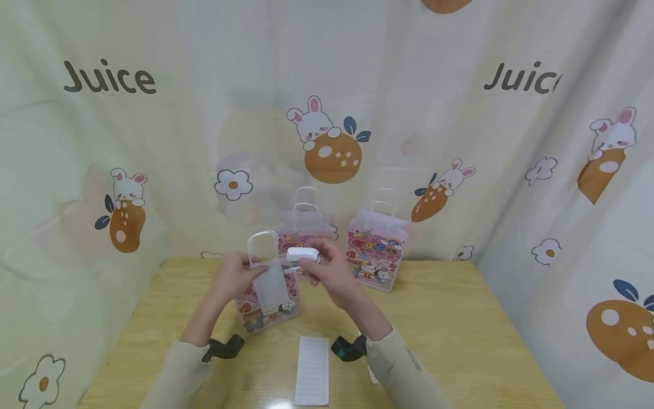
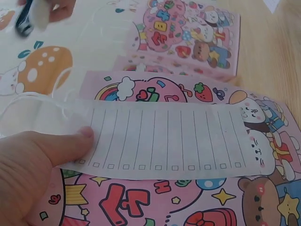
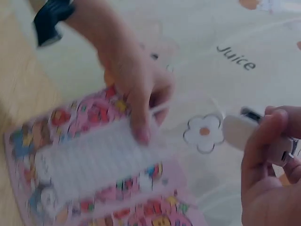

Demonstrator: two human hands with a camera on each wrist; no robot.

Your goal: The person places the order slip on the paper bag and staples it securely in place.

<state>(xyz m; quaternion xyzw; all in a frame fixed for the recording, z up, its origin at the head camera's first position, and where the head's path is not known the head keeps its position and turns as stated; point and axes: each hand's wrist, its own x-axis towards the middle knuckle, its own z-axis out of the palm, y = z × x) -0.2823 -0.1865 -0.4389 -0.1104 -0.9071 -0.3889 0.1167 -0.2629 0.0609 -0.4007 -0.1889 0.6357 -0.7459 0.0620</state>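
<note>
My left hand [image 1: 232, 277] pinches a lined white checklist slip [image 2: 164, 139] against the top of a pink cartoon-printed paper bag [image 1: 254, 325], thumb on the slip. The bag stands at the table's left middle, its white handles [image 1: 263, 234] upright. Just right of the bag's top, my right hand [image 1: 331, 267] grips a small white stapler [image 1: 301, 254], held apart from the slip. The right wrist view shows the stapler [image 3: 240, 132] between thumb and fingers; its dark and metal parts are only partly visible.
Two more pink bags stand at the back, one [image 1: 306, 224] partly hidden behind my hands, another [image 1: 377, 253] to the right. A lined slip stack [image 1: 312, 369] lies at the table's front. Pale paper [image 1: 373, 375] shows under my right forearm. A printed curtain [image 1: 327, 68] hangs behind.
</note>
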